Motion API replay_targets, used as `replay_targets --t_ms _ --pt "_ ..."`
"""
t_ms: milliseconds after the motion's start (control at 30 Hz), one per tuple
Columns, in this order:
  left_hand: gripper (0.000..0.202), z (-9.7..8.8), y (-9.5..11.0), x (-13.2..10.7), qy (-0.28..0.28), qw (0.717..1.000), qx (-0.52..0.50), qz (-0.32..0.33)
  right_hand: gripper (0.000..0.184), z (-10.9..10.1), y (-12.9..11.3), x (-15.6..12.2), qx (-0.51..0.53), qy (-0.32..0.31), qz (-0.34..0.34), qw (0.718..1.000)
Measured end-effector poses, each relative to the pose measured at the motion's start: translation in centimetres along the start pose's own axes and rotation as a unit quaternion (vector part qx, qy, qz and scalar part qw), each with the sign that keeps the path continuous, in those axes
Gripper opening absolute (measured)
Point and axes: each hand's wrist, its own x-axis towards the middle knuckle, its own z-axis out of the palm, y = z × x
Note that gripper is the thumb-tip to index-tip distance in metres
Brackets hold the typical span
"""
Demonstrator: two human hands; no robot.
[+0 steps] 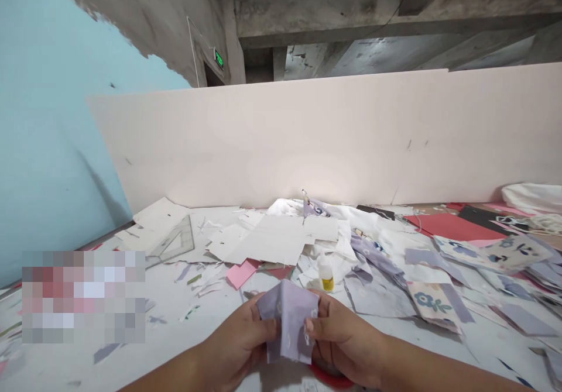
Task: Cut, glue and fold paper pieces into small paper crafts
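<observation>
Both hands hold one folded piece of pale lilac fabric (287, 325) with small white flower marks, low in the middle of the view. My left hand (239, 345) pinches its left edge with closed fingers. My right hand (342, 342) grips its right edge, thumb pressed on the cloth. A red round object (331, 377) shows partly under my right hand. A small glue bottle (325, 274) with yellow liquid stands just beyond the fabric.
The white table (175, 351) is littered with paper scraps and white card (274, 239). A clear set square (175, 241) lies at left, floral fabric pieces (432, 303) and red sheets (452, 226) at right. A tall pale board (333, 140) stands behind.
</observation>
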Motion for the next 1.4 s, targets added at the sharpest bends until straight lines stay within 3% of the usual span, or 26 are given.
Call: replay_targets --t_ms 67,267,367,533,700,900,1000,1067,1100,1133,1167,1233,1267,1300,1333,1400 --pt "0.034 0.1 -0.1 0.0 -0.005 1.0 0.001 -0.001 0.032 0.2 0.0 0.0 0.0 -0.016 0.006 1.0" --pt "0.033 -0.8 -0.4 -0.3 0.02 1.0 -0.013 -0.002 0.034 0.3 -0.2 0.1 0.025 0.025 0.013 0.999" --pt "0.038 -0.5 -0.3 -0.5 -0.01 1.0 -0.011 0.011 0.035 0.6 -0.3 0.0 0.016 0.016 0.015 1.0" --pt "0.029 0.4 -0.2 -0.5 -0.062 0.998 -0.002 0.009 0.035 1.0 0.2 -0.1 0.02 -0.036 0.031 0.999" --pt "0.029 0.1 -0.3 -0.2 -0.037 0.999 -0.023 -0.019 0.04 0.8 0.3 -0.2 0.045 0.008 0.088 0.995" --pt "0.031 0.1 -0.3 -0.3 -0.029 0.998 -0.031 -0.037 0.034 0.9 0.3 0.0 0.033 -0.002 0.075 0.997" --pt "0.027 0.3 -0.1 -0.6 -0.019 0.999 0.045 -0.012 0.034 0.6 -0.1 0.1 -0.022 -0.028 0.049 0.998" --pt "0.02 0.1 0.3 -0.9 -0.002 0.983 0.177 0.048 0.026 0.3 -0.9 -0.1 -0.149 -0.031 -0.002 0.988" --pt "0.016 0.0 0.5 -1.1 0.01 0.96 0.262 0.096 0.02 0.2 -1.5 -0.2 -0.244 -0.035 -0.045 0.968" --pt "0.013 -0.2 0.8 -1.3 0.018 0.922 0.354 0.153 0.01 0.1 -2.1 -0.3 -0.362 -0.034 -0.117 0.924" --pt "0.014 -0.4 1.1 -1.5 0.024 0.872 0.438 0.217 0.009 0.0 -2.7 -0.5 -0.485 -0.055 -0.204 0.849" --pt "0.02 -0.8 1.4 -1.8 0.022 0.751 0.565 0.34 0.02 -0.1 -3.7 -0.9 -0.638 -0.105 -0.365 0.669" --pt "0.024 -1.0 1.5 -1.9 0.022 0.693 0.606 0.39 0.024 -0.1 -4.0 -1.1 -0.678 -0.119 -0.412 0.597" --pt "0.026 -1.2 1.5 -2.0 0.022 0.642 0.634 0.43 0.026 -0.1 -4.2 -1.3 -0.703 -0.128 -0.44 0.545" --pt "0.028 -1.3 1.3 -2.1 0.026 0.6 0.654 0.459 0.027 -0.1 -4.3 -1.4 -0.719 -0.131 -0.452 0.512" --pt "0.029 -1.4 1.0 -2.2 0.038 0.549 0.677 0.489 0.027 -0.2 -4.1 -1.6 -0.736 -0.13 -0.456 0.482"
